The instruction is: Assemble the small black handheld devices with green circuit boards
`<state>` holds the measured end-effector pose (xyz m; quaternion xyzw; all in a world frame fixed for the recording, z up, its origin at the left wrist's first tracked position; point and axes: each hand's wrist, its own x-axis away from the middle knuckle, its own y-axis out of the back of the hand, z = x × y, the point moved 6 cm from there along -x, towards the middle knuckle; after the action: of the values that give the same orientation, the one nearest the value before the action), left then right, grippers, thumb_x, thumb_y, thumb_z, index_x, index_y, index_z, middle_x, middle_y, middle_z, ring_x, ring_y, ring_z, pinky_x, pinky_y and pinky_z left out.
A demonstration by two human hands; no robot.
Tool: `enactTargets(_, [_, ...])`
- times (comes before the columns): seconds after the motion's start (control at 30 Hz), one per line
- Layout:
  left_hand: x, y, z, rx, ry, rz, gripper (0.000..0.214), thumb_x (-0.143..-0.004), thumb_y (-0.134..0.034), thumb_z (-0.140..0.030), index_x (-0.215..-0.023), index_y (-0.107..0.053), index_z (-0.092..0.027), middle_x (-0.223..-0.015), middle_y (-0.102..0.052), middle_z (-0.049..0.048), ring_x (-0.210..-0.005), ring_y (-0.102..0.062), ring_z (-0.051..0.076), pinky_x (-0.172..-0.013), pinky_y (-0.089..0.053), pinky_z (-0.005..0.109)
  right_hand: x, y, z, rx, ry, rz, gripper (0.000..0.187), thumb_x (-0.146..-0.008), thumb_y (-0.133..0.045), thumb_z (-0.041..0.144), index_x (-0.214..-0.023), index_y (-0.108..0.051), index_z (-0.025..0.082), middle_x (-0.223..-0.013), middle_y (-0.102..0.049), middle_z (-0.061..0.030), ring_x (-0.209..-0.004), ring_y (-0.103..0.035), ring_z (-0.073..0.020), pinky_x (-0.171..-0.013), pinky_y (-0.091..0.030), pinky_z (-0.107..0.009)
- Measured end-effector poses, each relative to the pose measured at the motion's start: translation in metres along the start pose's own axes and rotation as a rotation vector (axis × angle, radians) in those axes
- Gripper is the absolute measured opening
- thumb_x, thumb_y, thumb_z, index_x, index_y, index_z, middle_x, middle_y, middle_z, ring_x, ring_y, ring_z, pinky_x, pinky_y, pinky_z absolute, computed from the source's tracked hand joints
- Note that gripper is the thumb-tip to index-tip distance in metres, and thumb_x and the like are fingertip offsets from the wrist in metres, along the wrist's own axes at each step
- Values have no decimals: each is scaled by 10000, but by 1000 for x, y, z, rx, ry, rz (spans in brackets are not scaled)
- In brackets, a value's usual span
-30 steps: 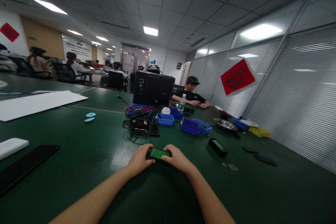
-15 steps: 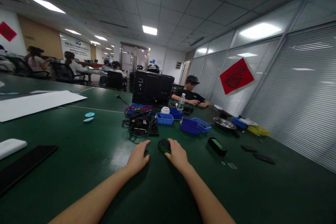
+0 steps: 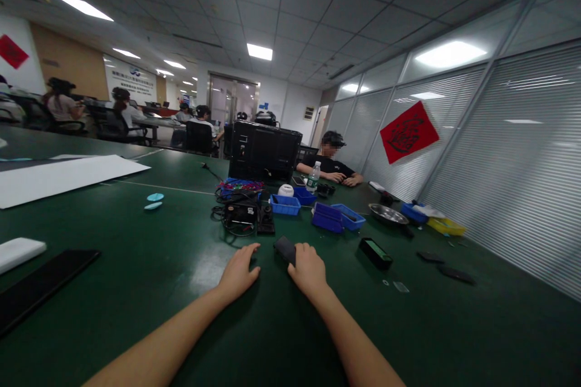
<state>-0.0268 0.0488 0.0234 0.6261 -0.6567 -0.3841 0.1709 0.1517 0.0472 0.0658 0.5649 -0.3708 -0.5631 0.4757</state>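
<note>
My right hand is wrapped round a small dark device casing, just above or on the green table; I cannot tell which. The casing's plain dark grey face points up towards me, and its right end is hidden by my fingers. To the left, my left hand hovers or rests with thumb and fingers apart, holding nothing. Farther right lies a similar black casing with a green circuit board showing inside. Beside it are a small ring and a clear plastic piece.
Beyond my hands stand a black power unit with cables, blue bins, a baseball, a bottle and a monitor. A metal bowl stands right. A person sits across the table.
The casing in my right hand has turned, so its green board no longer shows and its plain dark face is up. My left hand has hardly moved.
</note>
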Motion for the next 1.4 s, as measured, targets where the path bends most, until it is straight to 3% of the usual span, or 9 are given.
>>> enactTargets(0.1, [0, 0, 0, -4, -7, -3, 549, -674, -524, -186, -1209, -403, -196, -1147, -537, 56, -1075, -476, 193, -938, -325, 305, 7, 0, 22, 109, 96, -112, 297, -652, -582, 198, -940, -511, 166, -961, -519, -120, -876, -462, -252, -691, -389, -351])
enactTargets(0.23, [-1, 0, 2, -1, 0, -20, 523, -676, -522, -179, -1189, -421, -192, -1129, -549, 55, -1055, -491, 190, -929, -336, 301, 16, -4, 44, 163, 202, -150, 255, -692, -563, 179, -939, -500, 170, -946, -500, -120, -856, -439, -246, -671, -379, -352])
enactTargets(0.53, [-3, -4, 8, 13, -45, -68, 520, -671, -522, -171, -1182, -431, -188, -1120, -563, 62, -1033, -513, 178, -906, -354, 298, 23, -4, 57, 164, 277, -202, 380, -670, -640, 385, -949, -502, 168, -949, -479, -110, -880, -419, -249, -657, -382, -341])
enactTargets(0.67, [-3, -3, 6, 6, -38, -61, 514, -676, -522, -178, -1183, -437, -178, -1123, -560, 65, -1037, -508, 180, -913, -350, 292, 22, 2, 51, -11, 266, -243, 305, -740, -550, 439, -892, -529, 175, -935, -500, -98, -871, -442, -226, -665, -383, -311])
enactTargets(0.8, [-3, -1, 3, 7, -8, -30, 516, -676, -526, -179, -1185, -441, -178, -1122, -561, 57, -1044, -502, 180, -923, -339, 282, 9, 7, 19, -365, 125, -281, 296, -858, -348, 405, -825, -548, 189, -858, -529, -49, -812, -489, -164, -676, -374, -257])
enactTargets(0.9, [-2, 0, 1, 5, 14, -6, 511, -679, -529, -177, -1183, -443, -184, -1109, -572, 47, -1037, -504, 175, -920, -338, 276, -4, -3, -7, -564, 6, -237, 362, -861, -307, 412, -724, -544, 176, -748, -538, -27, -689, -498, -139, -617, -363, -240])
enactTargets(1.0, [-1, 1, -1, -6, 17, 16, 472, -691, -529, -188, -1159, -467, -199, -1056, -602, 29, -1002, -518, 164, -897, -352, 268, -13, -19, -18, -715, -37, -135, 387, -847, -312, 433, -698, -546, 163, -666, -544, -15, -625, -495, -138, -574, -353, -237])
enactTargets(1.17, [0, -1, -8, -50, -60, 60, 329, -706, -520, -208, -1028, -581, -240, -1014, -628, 1, -987, -515, 170, -874, -365, 268, -13, -36, -7, -867, 24, 30, 359, -824, -366, 421, -852, -600, 151, -782, -614, -39, -722, -547, -161, -637, -387, -247])
enactTargets(1.4, [2, -5, -11, -43, -103, 71, 342, -706, -507, -213, -1034, -593, -259, -1042, -626, -6, -996, -509, 176, -885, -360, 280, -7, -35, -3, -923, 66, 96, 399, -822, -370, 438, -947, -623, 154, -858, -632, -64, -768, -572, -179, -661, -427, -271])
